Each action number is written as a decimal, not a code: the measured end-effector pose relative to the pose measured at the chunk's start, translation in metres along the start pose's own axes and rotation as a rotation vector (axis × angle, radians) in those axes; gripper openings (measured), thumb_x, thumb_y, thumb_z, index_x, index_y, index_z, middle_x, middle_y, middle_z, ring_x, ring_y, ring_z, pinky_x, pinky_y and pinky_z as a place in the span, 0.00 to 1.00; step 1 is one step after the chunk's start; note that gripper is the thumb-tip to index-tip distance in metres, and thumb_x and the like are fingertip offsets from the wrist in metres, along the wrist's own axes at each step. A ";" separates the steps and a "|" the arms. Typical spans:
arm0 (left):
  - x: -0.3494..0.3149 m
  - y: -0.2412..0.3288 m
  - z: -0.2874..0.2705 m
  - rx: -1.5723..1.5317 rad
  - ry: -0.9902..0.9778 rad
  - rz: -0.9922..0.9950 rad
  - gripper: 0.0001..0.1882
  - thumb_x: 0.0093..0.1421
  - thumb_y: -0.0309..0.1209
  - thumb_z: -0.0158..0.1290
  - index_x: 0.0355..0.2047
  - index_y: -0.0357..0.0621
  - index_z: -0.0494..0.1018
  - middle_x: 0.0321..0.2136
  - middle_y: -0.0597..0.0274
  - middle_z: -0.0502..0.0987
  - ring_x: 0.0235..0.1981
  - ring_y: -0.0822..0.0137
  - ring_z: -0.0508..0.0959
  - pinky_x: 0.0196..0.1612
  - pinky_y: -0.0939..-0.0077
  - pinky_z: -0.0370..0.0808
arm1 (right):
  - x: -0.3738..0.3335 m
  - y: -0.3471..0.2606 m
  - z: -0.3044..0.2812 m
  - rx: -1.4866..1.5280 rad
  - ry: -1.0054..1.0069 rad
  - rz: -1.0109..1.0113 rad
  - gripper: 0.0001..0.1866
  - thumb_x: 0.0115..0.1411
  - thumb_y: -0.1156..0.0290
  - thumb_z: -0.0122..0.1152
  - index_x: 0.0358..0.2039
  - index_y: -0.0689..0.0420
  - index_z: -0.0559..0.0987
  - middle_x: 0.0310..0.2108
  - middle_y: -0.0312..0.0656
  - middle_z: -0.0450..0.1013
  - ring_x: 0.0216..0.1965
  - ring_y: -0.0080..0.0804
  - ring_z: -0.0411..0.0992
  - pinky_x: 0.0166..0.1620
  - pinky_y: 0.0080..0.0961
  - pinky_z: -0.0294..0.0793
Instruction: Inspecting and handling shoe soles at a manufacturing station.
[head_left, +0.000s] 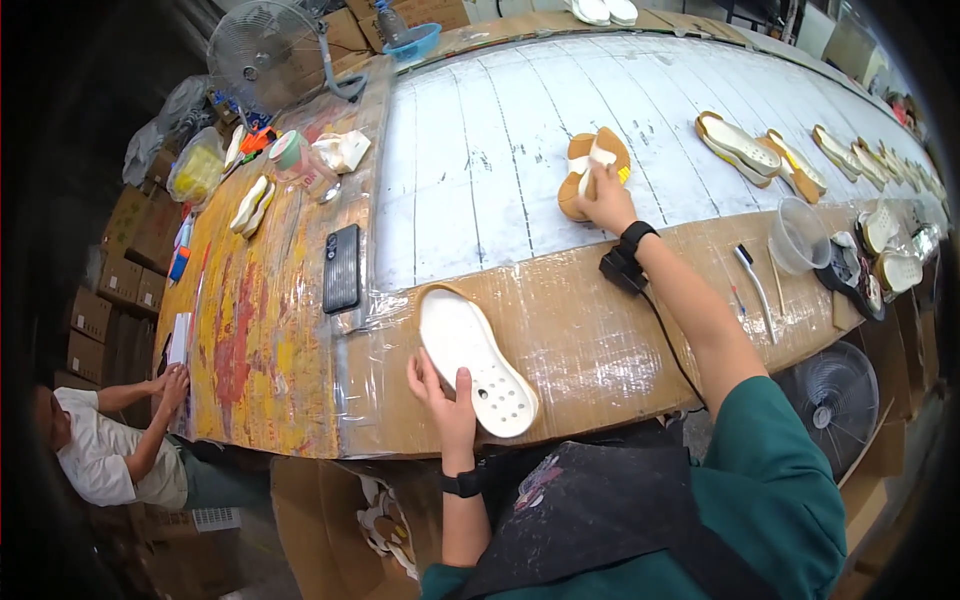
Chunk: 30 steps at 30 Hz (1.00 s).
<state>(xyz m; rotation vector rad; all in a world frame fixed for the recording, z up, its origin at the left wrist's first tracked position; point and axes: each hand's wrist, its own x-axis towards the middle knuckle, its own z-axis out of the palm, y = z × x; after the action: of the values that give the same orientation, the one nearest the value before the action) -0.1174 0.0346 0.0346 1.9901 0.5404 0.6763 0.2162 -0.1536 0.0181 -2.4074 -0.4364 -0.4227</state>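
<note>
A white shoe sole (pixel 458 333) with a tan rim and several small holes lies on the cardboard-covered table edge in front of me. At its left side is my left hand (pixel 447 405), fingers stretched and spread, the thumb over the sole's edge. Farther off, my right hand (pixel 606 202) closes on a tan and white shoe sole (pixel 612 148) on the white lined surface. Another part of tan and white sole shows beside it, partly covered by the hand. Both wrists wear black bands, and a dark cord hangs from the right one.
More soles (pixel 737 147) line the white surface (pixel 450 170) toward the right. A phone (pixel 341 268), jar (pixel 300 163) and sole pair (pixel 252 206) lie left. A brush (pixel 757 290) and plastic tub (pixel 798 236) sit right. A co-worker (pixel 110 440) works at the far left.
</note>
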 end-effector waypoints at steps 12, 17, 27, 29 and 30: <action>-0.010 -0.015 -0.005 -0.222 0.090 -0.001 0.20 0.59 0.34 0.42 0.49 0.36 0.61 0.55 0.52 0.51 0.56 0.59 0.54 0.56 0.68 0.52 | 0.010 -0.064 0.026 -0.233 -0.186 0.005 0.42 0.34 0.64 0.68 0.53 0.43 0.60 0.58 0.45 0.48 0.50 0.60 0.56 0.50 0.40 0.64; -0.010 -0.021 -0.008 -0.397 0.054 -0.028 0.19 0.58 0.31 0.45 0.49 0.36 0.60 0.52 0.54 0.58 0.52 0.63 0.60 0.53 0.71 0.57 | 0.021 -0.029 0.017 0.067 0.052 -0.022 0.38 0.36 0.66 0.64 0.52 0.51 0.63 0.54 0.51 0.56 0.51 0.46 0.60 0.51 0.33 0.63; -0.010 0.083 -0.005 -1.284 -0.263 -0.269 0.31 0.60 0.49 0.36 0.56 0.40 0.48 0.53 0.54 0.57 0.54 0.63 0.59 0.54 0.65 0.57 | -0.160 -0.163 -0.121 1.677 -0.452 0.233 0.42 0.42 0.64 0.62 0.56 0.62 0.54 0.51 0.45 0.60 0.52 0.32 0.60 0.53 0.27 0.60; -0.009 0.094 0.000 -1.381 -0.294 -0.267 0.32 0.60 0.52 0.33 0.56 0.41 0.49 0.54 0.55 0.57 0.54 0.62 0.58 0.56 0.66 0.56 | -0.188 -0.181 -0.124 1.617 -0.526 0.099 0.46 0.39 0.61 0.65 0.56 0.63 0.53 0.53 0.45 0.57 0.54 0.32 0.58 0.56 0.27 0.55; -0.009 0.100 0.002 -1.392 -0.206 -0.262 0.31 0.60 0.51 0.32 0.56 0.41 0.50 0.53 0.55 0.58 0.54 0.62 0.59 0.56 0.67 0.55 | -0.196 -0.181 -0.126 1.497 -0.609 0.036 0.47 0.38 0.60 0.66 0.56 0.63 0.53 0.55 0.45 0.55 0.55 0.31 0.55 0.57 0.26 0.51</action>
<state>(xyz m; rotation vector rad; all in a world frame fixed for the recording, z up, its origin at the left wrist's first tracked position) -0.1134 -0.0190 0.1190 0.6441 0.0898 0.4434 -0.0566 -0.1414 0.1296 -0.9966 -0.6361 0.5486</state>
